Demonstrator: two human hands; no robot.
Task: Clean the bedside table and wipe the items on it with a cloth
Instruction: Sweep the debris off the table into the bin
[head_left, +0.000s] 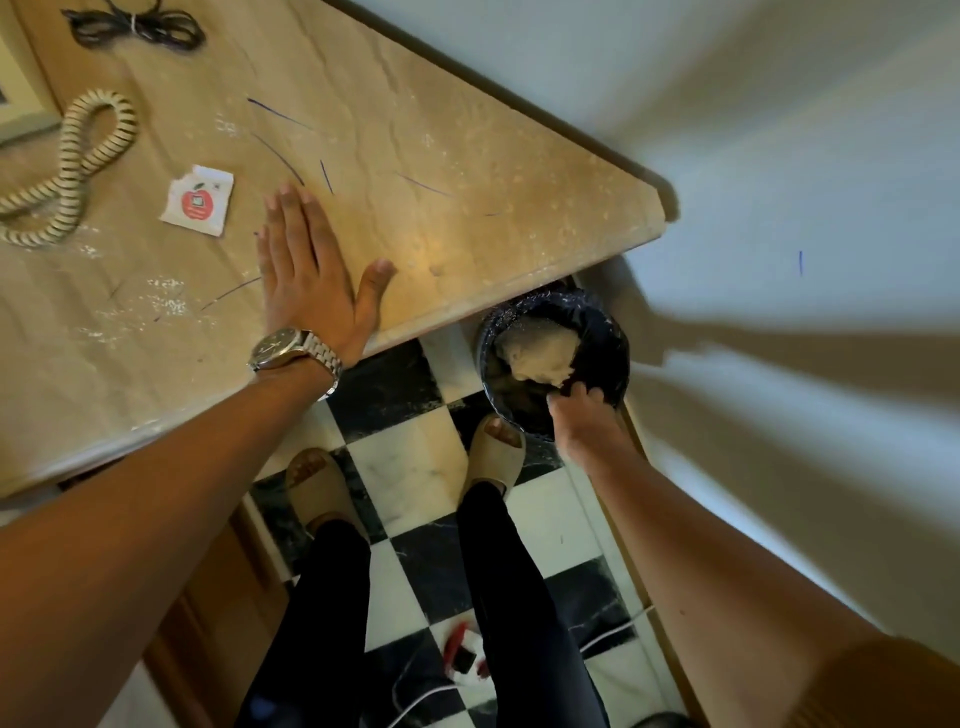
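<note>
The bedside table (467, 171) has a beige marble top marked with blue pen strokes and white dusty crumbs. My left hand (311, 270) lies flat and open on it near the front edge, a metal watch on its wrist. My right hand (579, 415) reaches down below the table's corner and grips the rim of a dark bin (613, 343) on the floor. A crumpled white wad (537, 351), paper or cloth, lies inside the bin. A torn white sachet with a red apple print (197, 202) lies left of my left hand.
A coiled beige phone cord (78, 156) and a bundled black cable (140, 26) lie at the table's far left. A white wall runs along the right. On the black-and-white checkered floor are my sandalled feet, a white cable and a red-and-white item (465, 652).
</note>
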